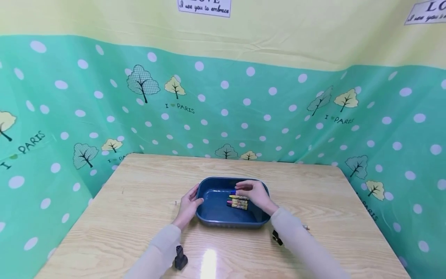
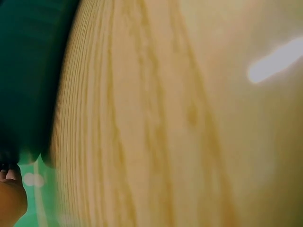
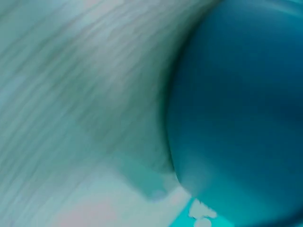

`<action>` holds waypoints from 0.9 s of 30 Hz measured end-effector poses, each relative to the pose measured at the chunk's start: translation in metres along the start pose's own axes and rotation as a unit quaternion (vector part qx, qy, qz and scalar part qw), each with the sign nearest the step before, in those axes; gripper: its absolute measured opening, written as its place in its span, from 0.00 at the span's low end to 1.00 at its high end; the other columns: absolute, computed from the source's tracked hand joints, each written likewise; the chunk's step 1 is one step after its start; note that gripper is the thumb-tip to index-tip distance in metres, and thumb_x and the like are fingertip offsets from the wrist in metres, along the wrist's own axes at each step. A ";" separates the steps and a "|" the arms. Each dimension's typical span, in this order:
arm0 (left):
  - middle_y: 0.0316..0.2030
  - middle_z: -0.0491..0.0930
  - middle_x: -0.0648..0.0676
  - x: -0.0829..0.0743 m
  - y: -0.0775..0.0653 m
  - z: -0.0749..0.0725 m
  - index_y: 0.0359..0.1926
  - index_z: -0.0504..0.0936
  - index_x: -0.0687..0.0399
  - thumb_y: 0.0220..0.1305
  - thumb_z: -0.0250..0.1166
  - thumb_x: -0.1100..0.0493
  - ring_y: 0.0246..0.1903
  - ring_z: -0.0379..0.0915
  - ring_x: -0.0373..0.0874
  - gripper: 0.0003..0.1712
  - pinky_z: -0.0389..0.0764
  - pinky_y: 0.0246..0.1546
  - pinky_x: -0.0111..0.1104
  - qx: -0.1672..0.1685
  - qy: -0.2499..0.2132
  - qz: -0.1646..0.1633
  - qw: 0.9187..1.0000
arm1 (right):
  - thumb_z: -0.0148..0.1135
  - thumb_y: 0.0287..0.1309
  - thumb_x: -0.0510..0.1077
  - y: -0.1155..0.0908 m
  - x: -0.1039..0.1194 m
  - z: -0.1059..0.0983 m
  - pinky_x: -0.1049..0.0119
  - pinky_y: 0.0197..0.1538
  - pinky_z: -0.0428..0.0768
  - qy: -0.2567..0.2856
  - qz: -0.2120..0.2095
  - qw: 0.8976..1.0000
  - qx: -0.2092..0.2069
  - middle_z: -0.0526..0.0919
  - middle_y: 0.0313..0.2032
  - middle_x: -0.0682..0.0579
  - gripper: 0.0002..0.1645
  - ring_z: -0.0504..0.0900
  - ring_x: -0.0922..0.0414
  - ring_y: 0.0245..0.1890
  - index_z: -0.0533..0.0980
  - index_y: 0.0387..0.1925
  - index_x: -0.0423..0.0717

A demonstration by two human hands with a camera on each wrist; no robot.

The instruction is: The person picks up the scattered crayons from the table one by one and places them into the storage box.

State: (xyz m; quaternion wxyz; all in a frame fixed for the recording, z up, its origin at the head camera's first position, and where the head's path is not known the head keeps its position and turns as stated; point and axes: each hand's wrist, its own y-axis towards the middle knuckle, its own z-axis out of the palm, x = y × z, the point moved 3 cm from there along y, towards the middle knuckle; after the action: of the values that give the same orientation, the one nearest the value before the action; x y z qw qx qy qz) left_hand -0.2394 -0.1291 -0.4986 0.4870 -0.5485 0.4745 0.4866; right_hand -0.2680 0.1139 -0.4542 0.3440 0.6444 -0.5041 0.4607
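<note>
A dark blue rectangular tray [image 1: 223, 223] sits on the wooden table. My left hand [image 1: 188, 207] grips its left side, the thumb over the rim and the fingers along the outer wall. Inside the tray lie several crayons in patterned paper wrappers, side by side, among them a yellow crayon [image 1: 235, 197] and a pink crayon [image 1: 232, 202]. At the back of this row my right hand [image 1: 256, 195] reaches in from the right and pinches a blue crayon [image 1: 233, 192], mostly hidden by the fingers. The left wrist view shows fingertips at the tray's dark wall; the right wrist view is blurred.
Another small crayon-like piece [image 1: 306, 227] lies on the table beside my right sleeve, partly hidden. Black wrist devices, one of them the left device [image 1: 180, 259], sit at both forearms. Behind the wooden table [image 1: 153, 182] hangs a green and yellow printed curtain [image 1: 223, 97].
</note>
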 end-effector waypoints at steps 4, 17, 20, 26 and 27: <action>0.64 0.59 0.68 -0.001 0.001 -0.001 0.66 0.61 0.60 0.57 0.55 0.72 0.63 0.57 0.60 0.34 0.63 0.63 0.44 -0.004 -0.001 0.006 1.000 | 0.63 0.52 0.38 -0.011 0.005 -0.020 0.63 0.47 0.82 0.006 -0.002 1.000 -0.013 0.82 0.46 0.41 0.19 0.82 0.54 0.44 0.77 0.48 0.39; 0.64 0.59 0.67 0.005 0.004 -0.002 0.65 0.62 0.60 0.55 0.56 0.72 0.63 0.57 0.59 0.34 0.64 0.62 0.43 -0.007 -0.001 0.006 1.000 | 0.65 0.51 0.41 -0.063 -0.005 -0.094 0.73 0.43 0.82 -0.036 -0.003 0.997 -0.066 0.82 0.45 0.39 0.23 0.83 0.64 0.40 0.76 0.48 0.33; 0.64 0.59 0.68 0.006 0.005 -0.002 0.65 0.61 0.61 0.56 0.55 0.72 0.63 0.57 0.60 0.34 0.64 0.62 0.44 -0.002 0.002 0.010 1.000 | 0.65 0.51 0.44 -0.074 -0.014 -0.107 0.74 0.43 0.81 -0.050 -0.001 0.997 -0.067 0.81 0.46 0.39 0.25 0.82 0.65 0.40 0.76 0.49 0.34; 0.65 0.58 0.66 0.005 0.003 -0.002 0.66 0.61 0.60 0.57 0.55 0.71 0.64 0.56 0.59 0.34 0.63 0.63 0.44 -0.001 0.005 0.011 1.000 | 0.64 0.52 0.41 -0.093 -0.036 -0.125 0.77 0.43 0.80 -0.067 0.015 0.996 -0.058 0.80 0.47 0.38 0.23 0.81 0.70 0.39 0.75 0.49 0.34; 0.65 0.59 0.66 0.004 0.002 -0.002 0.66 0.61 0.59 0.56 0.55 0.71 0.64 0.56 0.59 0.34 0.64 0.63 0.44 -0.001 0.004 0.016 1.000 | 0.64 0.52 0.40 -0.096 -0.039 -0.127 0.77 0.43 0.80 -0.072 0.017 0.996 -0.057 0.80 0.47 0.38 0.23 0.81 0.71 0.39 0.75 0.49 0.34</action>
State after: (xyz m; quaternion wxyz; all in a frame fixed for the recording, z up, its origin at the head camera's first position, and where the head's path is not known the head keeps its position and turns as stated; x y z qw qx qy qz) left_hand -0.2412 -0.1312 -0.5031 0.4767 -0.5437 0.4846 0.4923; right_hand -0.2093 0.2668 -0.4460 0.3349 0.6468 -0.5638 0.3894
